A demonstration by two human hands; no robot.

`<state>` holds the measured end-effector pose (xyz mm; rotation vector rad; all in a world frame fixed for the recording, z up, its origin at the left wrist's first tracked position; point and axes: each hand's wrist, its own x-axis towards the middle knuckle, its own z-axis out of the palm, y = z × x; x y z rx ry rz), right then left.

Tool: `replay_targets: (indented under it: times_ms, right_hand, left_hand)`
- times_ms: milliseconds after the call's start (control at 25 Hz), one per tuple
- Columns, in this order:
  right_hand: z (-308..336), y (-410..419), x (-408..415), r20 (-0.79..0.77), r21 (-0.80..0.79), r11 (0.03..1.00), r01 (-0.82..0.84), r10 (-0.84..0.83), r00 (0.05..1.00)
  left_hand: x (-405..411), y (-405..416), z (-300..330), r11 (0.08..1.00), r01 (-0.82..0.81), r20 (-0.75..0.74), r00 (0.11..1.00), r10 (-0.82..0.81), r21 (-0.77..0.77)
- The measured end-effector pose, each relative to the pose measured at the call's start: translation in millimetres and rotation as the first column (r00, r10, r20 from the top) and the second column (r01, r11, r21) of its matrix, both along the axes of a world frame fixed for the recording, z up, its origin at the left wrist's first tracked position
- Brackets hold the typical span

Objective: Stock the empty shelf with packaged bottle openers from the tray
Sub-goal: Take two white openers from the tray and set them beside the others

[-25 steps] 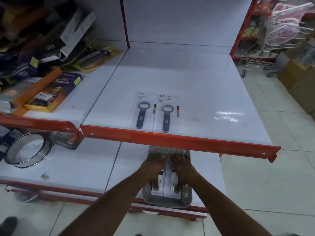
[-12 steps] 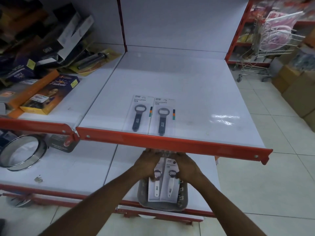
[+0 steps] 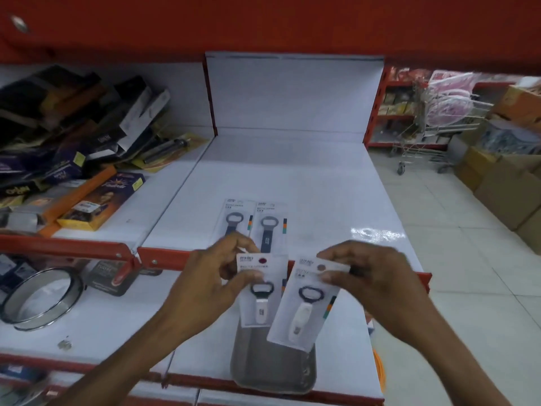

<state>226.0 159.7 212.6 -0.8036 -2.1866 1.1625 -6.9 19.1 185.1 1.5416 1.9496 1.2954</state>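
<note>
My left hand (image 3: 205, 285) pinches the top of a carded bottle opener with a white handle (image 3: 260, 300). My right hand (image 3: 377, 282) holds a second white-handled packaged opener (image 3: 304, 309) by its top, tilted. Both packs hang in the air in front of the red shelf lip, above the grey tray (image 3: 272, 367) on the lower shelf. Two packaged openers with dark handles (image 3: 254, 224) lie side by side near the front of the white upper shelf (image 3: 292, 171), partly hidden by my left fingers.
Boxed goods (image 3: 87, 159) are piled on the shelf bay to the left. A round metal sieve (image 3: 38, 297) sits on the lower left shelf. A shopping trolley (image 3: 433, 127) and cardboard cartons (image 3: 509, 186) stand on the tiled floor to the right.
Both hands have lifted out of the tray, each with one white-handled pack, and moved apart up to the shelf's front lip. My head has tilted up.
</note>
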Motion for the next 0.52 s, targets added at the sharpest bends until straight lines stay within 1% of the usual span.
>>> replay_targets:
  times_ms: [40, 80, 120, 200, 280, 320, 360, 440, 480, 520]
  right_hand:
    - [17.4, 7.5, 2.4, -0.066, -0.027, 1.000, 0.003, -0.005, 0.998]
    - [31.9, 18.1, 2.2, -0.105, -0.007, 1.000, 0.020, -0.020, 0.994]
    - [44.7, 30.6, 0.0, -0.137, 0.022, 0.999, 0.045, -0.041, 0.990]
    - [59.9, 62.4, -8.7, -0.213, -0.012, 0.996, 0.089, -0.089, 0.973]
    - [59.6, 100.7, -20.5, -0.260, -0.088, 0.987, 0.134, -0.153, 0.953]
    - [54.3, 120.3, -28.5, -0.252, -0.111, 0.983, 0.149, -0.173, 0.952]
    - [46.9, 139.0, -36.4, -0.207, -0.112, 0.980, 0.164, -0.184, 0.961]
    - [30.7, 170.0, -50.5, -0.034, -0.057, 0.977, 0.205, -0.207, 0.978]
    - [22.1, 181.4, -56.3, 0.051, -0.033, 0.975, 0.220, -0.218, 0.975]
    - [14.2, 188.9, -60.2, 0.124, -0.010, 0.976, 0.220, -0.217, 0.968]
  left_hand:
    - [0.1, 5.0, 17.8, 0.999, 0.002, 0.054, 0.999, -0.004, 0.048]
    - [-1.2, 13.2, 32.8, 0.995, 0.000, 0.092, 0.996, -0.009, 0.097]
    - [-3.3, 24.8, 46.5, 0.989, -0.014, 0.105, 0.995, -0.001, 0.145]
    - [-9.6, 58.4, 66.4, 0.975, -0.054, 0.103, 0.994, 0.032, 0.214]
    - [-18.3, 101.3, 72.4, 0.972, -0.079, 0.159, 0.986, 0.044, 0.220]
    - [-22.3, 123.5, 70.3, 0.980, -0.083, 0.193, 0.980, 0.047, 0.181]
    - [-25.0, 144.3, 66.1, 0.989, -0.082, 0.216, 0.975, 0.054, 0.122]
    - [-27.8, 178.1, 52.0, 0.997, -0.070, 0.231, 0.971, 0.063, 0.024]
    - [-28.4, 190.1, 43.2, 0.997, -0.072, 0.213, 0.974, 0.073, -0.010]
    - [-27.4, 198.5, 35.2, 0.996, -0.080, 0.163, 0.983, 0.086, -0.047]
